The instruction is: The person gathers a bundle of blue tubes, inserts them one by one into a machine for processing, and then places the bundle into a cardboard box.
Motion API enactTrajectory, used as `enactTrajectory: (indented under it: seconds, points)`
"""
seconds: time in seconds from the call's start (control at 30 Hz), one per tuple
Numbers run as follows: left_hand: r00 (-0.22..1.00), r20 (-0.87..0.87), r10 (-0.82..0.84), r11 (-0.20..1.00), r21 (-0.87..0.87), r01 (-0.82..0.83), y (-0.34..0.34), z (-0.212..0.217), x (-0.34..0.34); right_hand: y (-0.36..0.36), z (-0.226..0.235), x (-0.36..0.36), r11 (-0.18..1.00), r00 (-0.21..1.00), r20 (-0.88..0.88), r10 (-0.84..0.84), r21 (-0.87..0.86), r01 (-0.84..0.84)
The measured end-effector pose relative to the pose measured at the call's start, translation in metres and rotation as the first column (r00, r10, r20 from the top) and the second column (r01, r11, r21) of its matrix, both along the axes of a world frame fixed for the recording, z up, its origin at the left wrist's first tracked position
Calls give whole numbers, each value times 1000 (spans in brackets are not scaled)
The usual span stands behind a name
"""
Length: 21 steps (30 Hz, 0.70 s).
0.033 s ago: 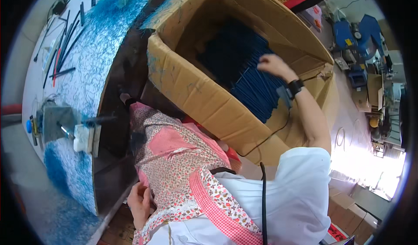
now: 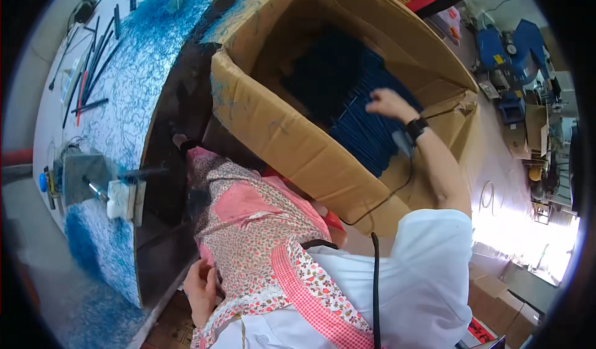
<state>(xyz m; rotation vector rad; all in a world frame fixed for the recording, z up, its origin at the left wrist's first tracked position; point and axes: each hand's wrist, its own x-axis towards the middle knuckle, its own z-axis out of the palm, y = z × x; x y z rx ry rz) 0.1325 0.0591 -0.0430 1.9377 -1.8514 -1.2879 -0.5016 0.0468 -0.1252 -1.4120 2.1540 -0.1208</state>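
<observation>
Rods [image 2: 362, 139] look light, stiff; best pinched mid-length. I cannot tell if right grip [image 2: 392, 106] or left grip [image 2: 200, 289] is closed.

The area is a workshop. Blue shavings [image 2: 164, 8] litter the worktop [image 2: 46, 125] and collect toward its far right corner. A small machine [image 2: 87, 169] sits toward its near end. Beyond its right edge, a large carton [image 2: 273, 125] holds dark blue rods [image 2: 363, 139] in bulk. Blue machinery [image 2: 489, 42] and cardboard boxes [image 2: 496, 302] stand farther right.
</observation>
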Motion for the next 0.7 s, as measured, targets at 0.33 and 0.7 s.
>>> enactTrajectory:
  seconds: [0.33, 0.7]
  points:
    - [958, 203, -204, 959, -158, 237, -2, 5, -27, 84, -174, 70, 989, 972, -204, -115, 71, 132]
    - [985, -94, -144, 962, -245, 117, -19, 22, -15, 75, -126, 57, 981, 993, -30, -111, 156, 115]
